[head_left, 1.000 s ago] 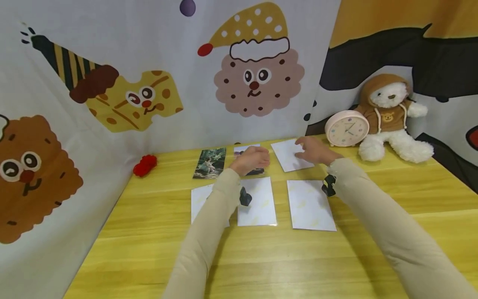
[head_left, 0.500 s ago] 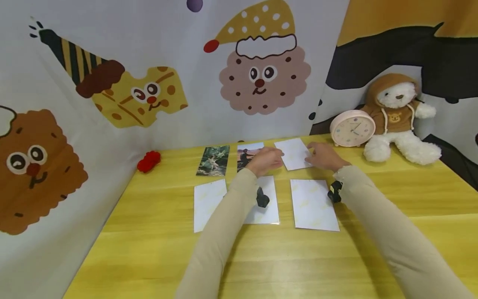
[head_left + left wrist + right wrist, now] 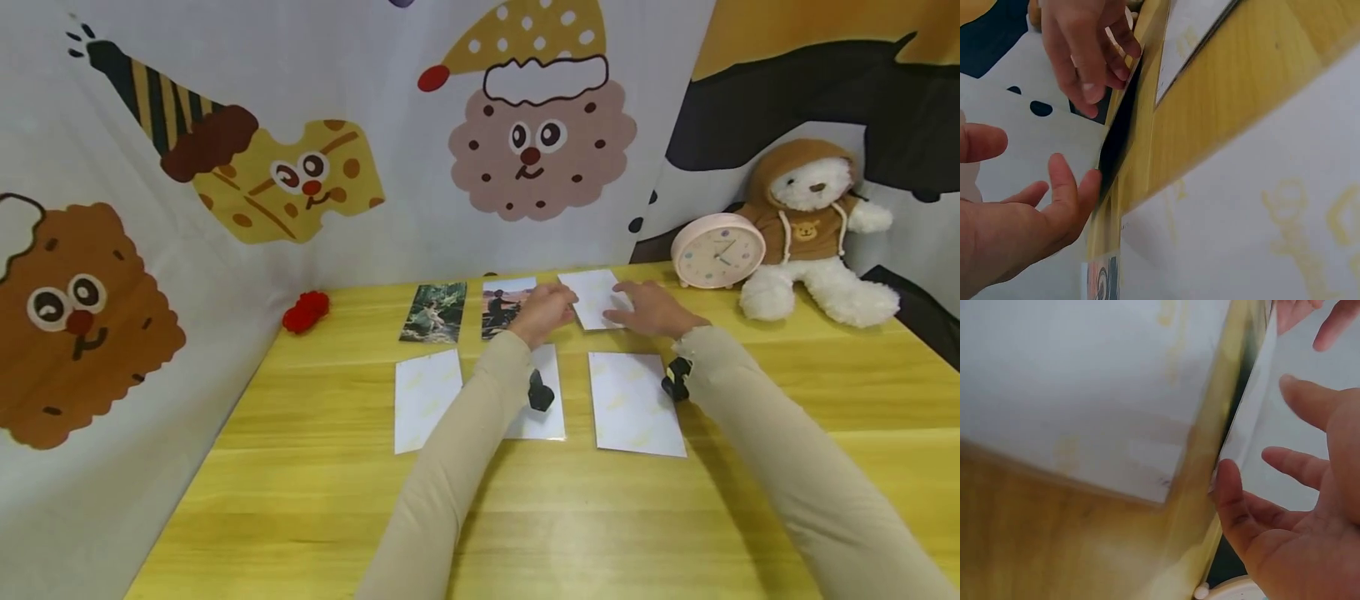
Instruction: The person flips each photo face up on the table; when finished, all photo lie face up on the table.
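Note:
At the back of the table, a white-backed photo card [image 3: 591,293] is between my two hands. My left hand [image 3: 542,315] is at its left edge and my right hand [image 3: 651,308] at its right edge. In the left wrist view, the card's dark underside [image 3: 1119,134] shows, so it appears tilted off the table. Fingertips of the right hand [image 3: 1291,519] touch its edge, the fingers loosely bent and spread. To the left lie a green forest photo [image 3: 435,313] and a photo with a dark figure [image 3: 501,308], partly behind my left hand.
In front lie three white-backed cards: a left one [image 3: 427,400], a middle one [image 3: 551,367] partly under my left sleeve, and a right one [image 3: 633,404]. A pink clock [image 3: 718,252] and a teddy bear [image 3: 810,225] stand back right. A red fuzzy object [image 3: 306,312] lies left.
My left hand has moved right, off the dark-figure photo to the white card. My right hand's fingers have shifted from over that card to its right edge. The card now lies straighter.

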Motion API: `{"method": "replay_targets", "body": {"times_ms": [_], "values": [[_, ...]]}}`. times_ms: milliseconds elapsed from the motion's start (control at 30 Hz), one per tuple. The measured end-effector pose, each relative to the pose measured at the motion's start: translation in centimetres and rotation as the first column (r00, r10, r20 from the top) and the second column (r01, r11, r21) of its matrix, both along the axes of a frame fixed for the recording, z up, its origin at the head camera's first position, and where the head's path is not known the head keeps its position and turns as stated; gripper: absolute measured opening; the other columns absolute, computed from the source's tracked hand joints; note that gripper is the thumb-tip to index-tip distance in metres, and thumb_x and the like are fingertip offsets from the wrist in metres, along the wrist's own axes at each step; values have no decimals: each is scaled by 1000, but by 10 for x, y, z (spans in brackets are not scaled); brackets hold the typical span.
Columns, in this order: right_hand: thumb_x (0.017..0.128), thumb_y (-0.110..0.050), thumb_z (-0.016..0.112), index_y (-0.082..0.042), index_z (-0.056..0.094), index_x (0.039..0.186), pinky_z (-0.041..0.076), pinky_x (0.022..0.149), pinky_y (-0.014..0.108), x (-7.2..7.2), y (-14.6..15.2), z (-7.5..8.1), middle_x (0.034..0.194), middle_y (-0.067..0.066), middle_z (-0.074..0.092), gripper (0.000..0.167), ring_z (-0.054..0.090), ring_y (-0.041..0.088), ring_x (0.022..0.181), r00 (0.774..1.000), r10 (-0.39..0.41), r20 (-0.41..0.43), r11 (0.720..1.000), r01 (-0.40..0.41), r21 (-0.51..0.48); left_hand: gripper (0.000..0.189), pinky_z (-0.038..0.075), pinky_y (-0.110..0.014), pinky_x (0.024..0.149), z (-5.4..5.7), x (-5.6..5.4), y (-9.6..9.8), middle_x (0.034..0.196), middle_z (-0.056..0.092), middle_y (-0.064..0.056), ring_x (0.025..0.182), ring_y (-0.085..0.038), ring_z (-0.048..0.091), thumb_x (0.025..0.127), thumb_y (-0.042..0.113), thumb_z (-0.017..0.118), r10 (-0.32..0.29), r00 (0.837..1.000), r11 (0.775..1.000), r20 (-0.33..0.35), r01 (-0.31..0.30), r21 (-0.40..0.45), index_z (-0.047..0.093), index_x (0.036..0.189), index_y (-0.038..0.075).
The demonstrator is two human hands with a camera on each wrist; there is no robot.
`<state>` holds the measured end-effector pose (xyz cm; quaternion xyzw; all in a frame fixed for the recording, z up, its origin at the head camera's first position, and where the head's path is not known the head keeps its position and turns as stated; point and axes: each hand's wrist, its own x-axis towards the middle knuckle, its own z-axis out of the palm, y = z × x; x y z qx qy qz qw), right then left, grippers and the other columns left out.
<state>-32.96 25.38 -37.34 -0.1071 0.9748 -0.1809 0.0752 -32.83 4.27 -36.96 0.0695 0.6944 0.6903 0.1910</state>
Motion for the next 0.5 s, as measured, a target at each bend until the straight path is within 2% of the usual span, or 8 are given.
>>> {"method": "replay_targets", "body": {"times_ms": [167,333,500], "values": [[103,-45,51,-8,34,156,26,117,70,2,-5,4,158,30,34,67,30,55,142,1000,20,10,1000,-21,13,42,42,-45,117,2,-1,3,145,47,-27,136,-40,49,100,4,48,38,999,997,-1,-38,67,47,138,-14],[104,-49,46,-17,28,160,24,115,74,5,-10,6,157,31,33,67,29,59,141,1000,29,12,1000,-29,9,45,43,-47,116,1,-1,5,146,50,-25,134,-40,52,102,4,48,58,998,993,22,-60,99,45,145,-8],[105,-51,41,-17,28,160,24,117,71,4,-11,5,158,30,33,66,31,55,143,999,51,9,999,-51,-18,45,45,-47,113,0,-2,8,144,55,-24,125,-33,60,103,7,46,50,999,993,21,-52,103,44,147,-4]]}}
